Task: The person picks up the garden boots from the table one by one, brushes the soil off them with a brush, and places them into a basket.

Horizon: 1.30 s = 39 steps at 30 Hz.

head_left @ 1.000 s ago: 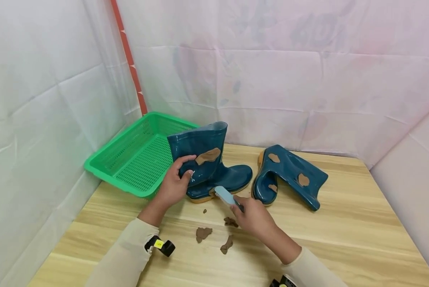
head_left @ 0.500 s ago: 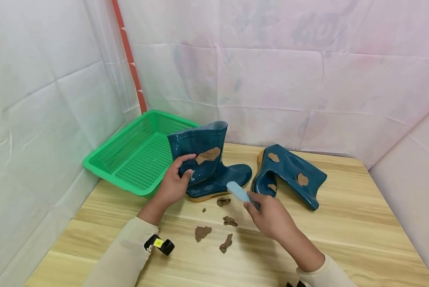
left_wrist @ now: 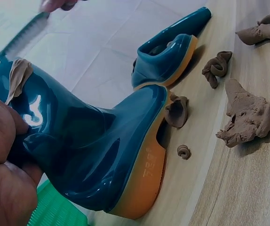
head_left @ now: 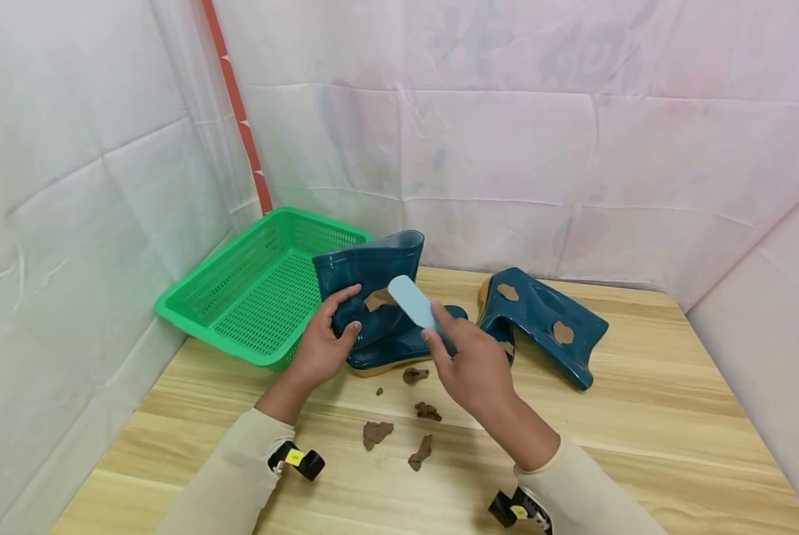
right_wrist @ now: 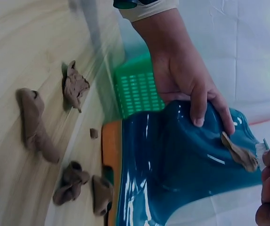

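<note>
A dark blue rubber boot (head_left: 370, 269) with an orange sole stands on the table, its shaft leaning left. My left hand (head_left: 320, 340) grips the shaft, thumb and fingers on its near side. On that shaft sticks a brown clay-like patch (left_wrist: 19, 77). My right hand (head_left: 477, 368) holds a brush (head_left: 412, 301) with a light blue back by its dark handle. Its bristles face the boot, close to the patch in the right wrist view; whether they touch, I cannot tell. The second boot (head_left: 542, 316), with several brown patches, lies on its side to the right.
Several loose brown clay pieces (head_left: 377, 435) lie on the wooden table (head_left: 640, 453) in front of the boot. A green plastic basket (head_left: 201, 327) stands at the left, behind my left hand. White cloth walls (head_left: 506, 148) enclose the back and sides.
The brush has moved from the boot's sole out to the right, then up to the patch on the shaft. A brown piece now lies beside the sole. My left hand keeps its hold.
</note>
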### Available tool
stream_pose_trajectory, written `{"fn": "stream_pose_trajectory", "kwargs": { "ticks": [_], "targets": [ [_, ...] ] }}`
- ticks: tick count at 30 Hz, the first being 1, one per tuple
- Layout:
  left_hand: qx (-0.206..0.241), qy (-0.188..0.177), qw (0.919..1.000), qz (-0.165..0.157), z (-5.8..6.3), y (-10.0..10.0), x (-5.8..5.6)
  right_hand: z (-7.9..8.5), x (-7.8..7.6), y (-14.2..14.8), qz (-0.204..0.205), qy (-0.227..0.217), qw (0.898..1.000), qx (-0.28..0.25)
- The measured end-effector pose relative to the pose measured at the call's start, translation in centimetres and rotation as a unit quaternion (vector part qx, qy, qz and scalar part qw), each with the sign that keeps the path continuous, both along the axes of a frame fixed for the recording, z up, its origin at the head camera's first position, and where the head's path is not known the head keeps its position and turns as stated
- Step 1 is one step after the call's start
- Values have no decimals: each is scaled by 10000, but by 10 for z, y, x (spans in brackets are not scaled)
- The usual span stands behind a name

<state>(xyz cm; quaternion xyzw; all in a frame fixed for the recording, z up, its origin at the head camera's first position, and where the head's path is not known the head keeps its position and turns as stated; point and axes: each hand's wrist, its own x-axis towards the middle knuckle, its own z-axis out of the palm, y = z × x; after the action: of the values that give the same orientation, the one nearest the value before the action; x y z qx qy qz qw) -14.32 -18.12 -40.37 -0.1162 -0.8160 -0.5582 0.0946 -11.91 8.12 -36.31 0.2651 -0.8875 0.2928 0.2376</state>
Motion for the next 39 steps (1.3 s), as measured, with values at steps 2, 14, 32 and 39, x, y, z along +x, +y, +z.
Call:
{"fn": "stream_pose_trajectory", "kwargs": {
  "ticks": [2, 14, 32, 39],
  "targets": [
    [-12, 59, 10000, -12, 0, 0, 0, 1, 0, -6, 94, 205, 9995, 229],
    [211, -54, 9997, -64, 0, 0, -1, -12, 4, -13, 469, -329, 9949, 826],
    [-90, 354, 9993, -52, -3, 3, 1, -10, 4, -12, 797, -280, 9934, 779],
    [-96, 269, 9995, -95, 0, 1, 1, -10, -3, -18, 527, -369, 9969, 458]
  ]
}}
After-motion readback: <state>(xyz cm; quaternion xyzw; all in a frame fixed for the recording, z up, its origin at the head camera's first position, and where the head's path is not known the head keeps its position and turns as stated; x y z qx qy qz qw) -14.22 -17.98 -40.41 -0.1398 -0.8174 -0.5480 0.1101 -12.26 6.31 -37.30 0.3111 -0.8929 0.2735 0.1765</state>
